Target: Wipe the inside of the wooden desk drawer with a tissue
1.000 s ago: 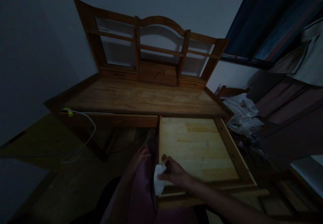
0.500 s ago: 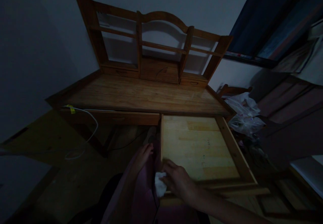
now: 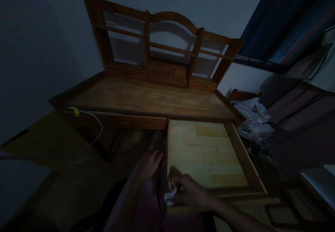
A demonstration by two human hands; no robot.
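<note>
The room is very dim. My right hand [image 3: 190, 192] is closed on a crumpled white tissue [image 3: 170, 195] and presses it at the front left corner of an open wooden drawer [image 3: 237, 148]. The drawer is pulled out of the right side of a wooden desk [image 3: 146, 97], and its pale bottom is bare. My left hand [image 3: 151, 162] lies just left of the drawer's side wall on pink fabric [image 3: 145, 200] over my lap. Its fingers are stretched out and hold nothing.
A wooden hutch [image 3: 167, 50] with open shelves stands at the back of the desk against the wall. A white cable [image 3: 95, 131] with a yellow tag hangs off the desk's left front edge. Crumpled plastic bags [image 3: 252, 118] lie right of the desk, with dark furniture beyond.
My right hand has moved down and toward me along the drawer's left front corner, and the tissue is now bunched under its fingers. My left hand crept slightly toward the drawer.
</note>
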